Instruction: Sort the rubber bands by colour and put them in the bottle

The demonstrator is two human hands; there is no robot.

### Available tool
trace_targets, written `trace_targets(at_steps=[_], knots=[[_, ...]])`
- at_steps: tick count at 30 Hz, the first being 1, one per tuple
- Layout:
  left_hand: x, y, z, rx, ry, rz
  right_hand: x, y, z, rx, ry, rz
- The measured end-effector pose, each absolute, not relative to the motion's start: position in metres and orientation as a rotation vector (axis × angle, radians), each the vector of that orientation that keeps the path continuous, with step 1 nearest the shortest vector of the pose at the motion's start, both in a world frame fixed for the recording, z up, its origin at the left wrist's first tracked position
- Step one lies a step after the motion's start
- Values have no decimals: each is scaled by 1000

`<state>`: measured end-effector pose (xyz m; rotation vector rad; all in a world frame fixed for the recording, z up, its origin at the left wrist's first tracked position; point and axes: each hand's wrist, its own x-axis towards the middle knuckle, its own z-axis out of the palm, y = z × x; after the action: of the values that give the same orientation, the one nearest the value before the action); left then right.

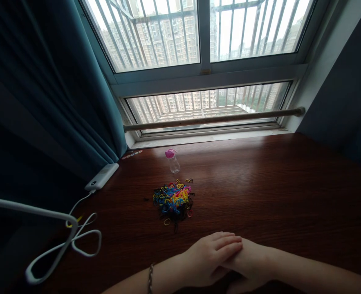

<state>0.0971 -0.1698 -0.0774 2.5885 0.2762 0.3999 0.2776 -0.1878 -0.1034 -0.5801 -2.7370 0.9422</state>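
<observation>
Near the front edge of the view, my left hand [209, 257] rests over the back of my right hand [249, 257]. The left fingers lie flat and close together across it, and a braided bracelet circles that wrist. Most of my right hand's fingers are hidden underneath the left. Beyond both hands, a loose pile of small elastic bands [176, 198] in blue, yellow, pink, red and black lies on the table. A small clear plastic bottle [174, 165] with a pink lid [170, 153] stands behind the pile. Neither hand touches the bands or the bottle.
The dark reddish wooden table [260, 183] reaches to a barred window [205, 102] with a rail [217, 120] across it. At the left are a white power strip [103, 176], a looped white cable [86, 232], a thick white curved rod [45, 210] and a blue curtain [85, 81].
</observation>
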Motion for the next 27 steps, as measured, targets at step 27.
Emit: trace_targets(at_steps=[27], knots=[[59, -157, -75, 2904, 470, 349, 277, -192, -89, -544, -2675, 927]])
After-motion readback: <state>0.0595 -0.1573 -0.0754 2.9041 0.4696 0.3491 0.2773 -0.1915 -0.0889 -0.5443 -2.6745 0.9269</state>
